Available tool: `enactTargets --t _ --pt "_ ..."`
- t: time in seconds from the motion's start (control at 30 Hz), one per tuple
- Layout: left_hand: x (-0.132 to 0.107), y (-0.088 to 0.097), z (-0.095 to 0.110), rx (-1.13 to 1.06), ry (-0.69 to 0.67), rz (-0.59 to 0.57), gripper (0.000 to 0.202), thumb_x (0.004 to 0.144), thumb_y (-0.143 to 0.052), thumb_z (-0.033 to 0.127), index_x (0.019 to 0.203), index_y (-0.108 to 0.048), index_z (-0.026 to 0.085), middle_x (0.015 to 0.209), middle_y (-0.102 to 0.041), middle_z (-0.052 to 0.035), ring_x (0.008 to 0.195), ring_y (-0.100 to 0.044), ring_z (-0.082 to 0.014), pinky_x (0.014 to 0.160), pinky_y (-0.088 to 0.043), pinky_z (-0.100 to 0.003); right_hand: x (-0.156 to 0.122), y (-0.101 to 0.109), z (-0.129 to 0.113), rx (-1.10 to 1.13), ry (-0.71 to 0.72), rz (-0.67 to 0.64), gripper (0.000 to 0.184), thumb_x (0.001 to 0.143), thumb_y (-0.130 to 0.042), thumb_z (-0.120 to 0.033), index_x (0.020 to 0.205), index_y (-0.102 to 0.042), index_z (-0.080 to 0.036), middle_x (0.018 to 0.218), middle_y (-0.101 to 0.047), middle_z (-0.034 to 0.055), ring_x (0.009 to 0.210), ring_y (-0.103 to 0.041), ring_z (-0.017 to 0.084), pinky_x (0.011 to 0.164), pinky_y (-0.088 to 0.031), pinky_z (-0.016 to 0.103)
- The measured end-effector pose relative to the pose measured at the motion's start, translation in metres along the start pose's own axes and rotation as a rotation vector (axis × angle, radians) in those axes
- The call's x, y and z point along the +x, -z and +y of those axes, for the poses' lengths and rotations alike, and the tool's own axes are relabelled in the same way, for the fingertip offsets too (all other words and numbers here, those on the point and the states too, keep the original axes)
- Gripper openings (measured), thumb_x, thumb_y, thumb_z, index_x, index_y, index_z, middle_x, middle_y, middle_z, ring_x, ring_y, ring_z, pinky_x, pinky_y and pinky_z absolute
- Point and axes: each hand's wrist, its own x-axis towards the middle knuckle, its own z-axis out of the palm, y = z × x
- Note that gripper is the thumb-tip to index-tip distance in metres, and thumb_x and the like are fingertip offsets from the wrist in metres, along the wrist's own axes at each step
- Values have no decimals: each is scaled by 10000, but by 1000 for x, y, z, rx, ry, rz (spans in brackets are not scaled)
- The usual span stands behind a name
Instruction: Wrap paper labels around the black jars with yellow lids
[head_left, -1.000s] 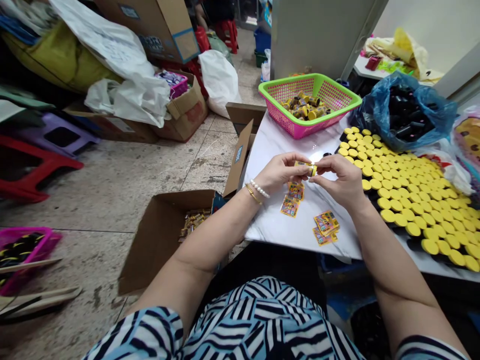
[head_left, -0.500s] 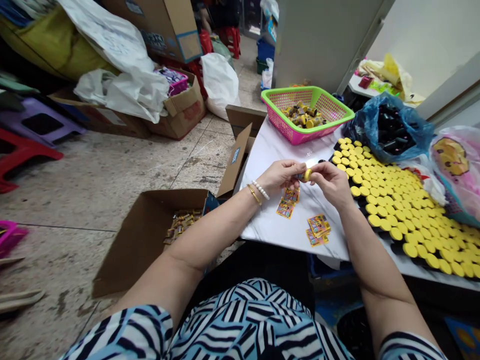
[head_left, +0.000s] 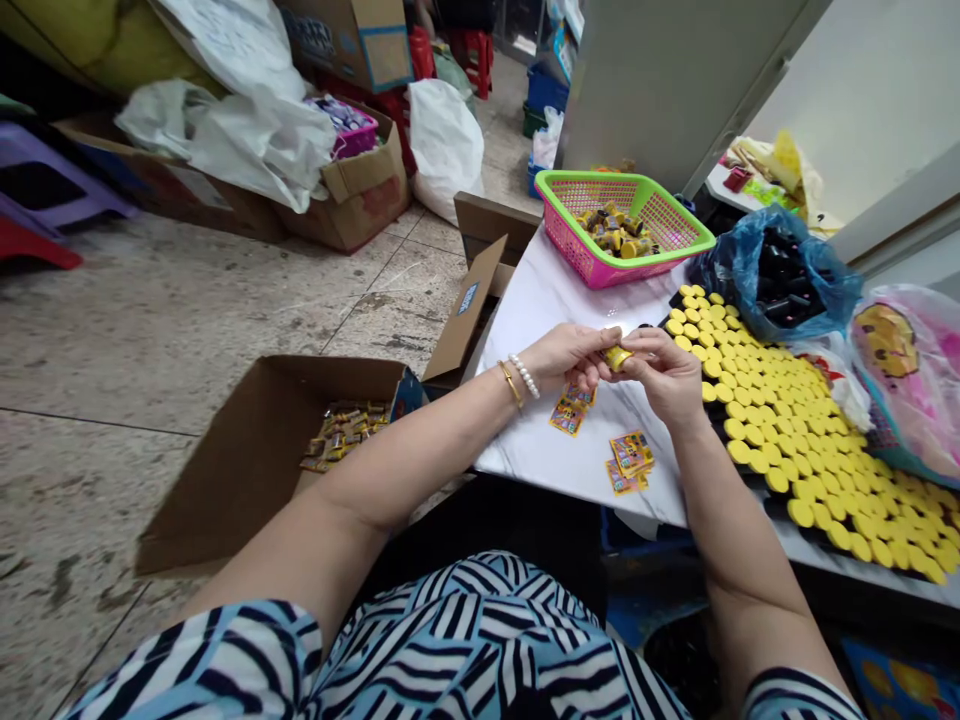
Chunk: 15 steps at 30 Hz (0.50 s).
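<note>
Over the white marbled table (head_left: 525,320), both hands hold one small cylinder with a yellow printed wrap (head_left: 618,357). My left hand (head_left: 576,356), with a pearl bracelet and a gold bangle at the wrist, pinches its left end. The fingers of my right hand (head_left: 664,368) are closed on its other end. Just below my left hand lie a few printed yellow labels (head_left: 568,416), partly under the fingers. A second small pile of labels (head_left: 630,456) sits nearer the table's front edge. To the right, many yellow-topped black pieces (head_left: 780,420) stand packed in rows.
A green-rimmed pink basket (head_left: 555,235) of wrapped cylinders stands at the table's back. Beside it is a blue bag (head_left: 814,300) of black pieces. On the floor at left, an open carton (head_left: 225,470) holds more wrapped cylinders. Another carton's flap (head_left: 465,310) rises by the table's left edge.
The cylinder has turned in my fingers: its round yellow end showed before, and now its yellow printed side does. Both hands stay together in nearly the same place. The view has shifted slightly.
</note>
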Motion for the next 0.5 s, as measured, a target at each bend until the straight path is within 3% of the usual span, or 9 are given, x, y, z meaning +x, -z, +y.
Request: enactTargets --t 0.23,0.37,0.5 --pt "6 -1 -5 -121 -8 23 441 895 -765 519 787 -692 97 589 -696 -51 364 -552 -84 351 -402 -177 -3 -8 3 22 12 110 246 728 -914 -381 865 -741 -272 1014 -588 -4 767 -726 160 595 -720 363" --pt "10 0 -6 -147 10 52 480 882 -760 559 782 -675 97 575 -680 -52 360 -535 -80 355 -397 -181 -4 -10 6 -19 -3 121 281 734 -901 -413 882 -713 -265 1053 -604 -9 763 -736 155 600 -716 351" --pt "12 6 -3 -210 14 149 558 837 -755 651 931 -653 110 630 -706 -74 421 -578 -94 397 -417 -179 30 -8 2 -57 -37 216 315 749 -882 -418 904 -672 -242 947 -661 -20 648 -734 146 612 -705 356"
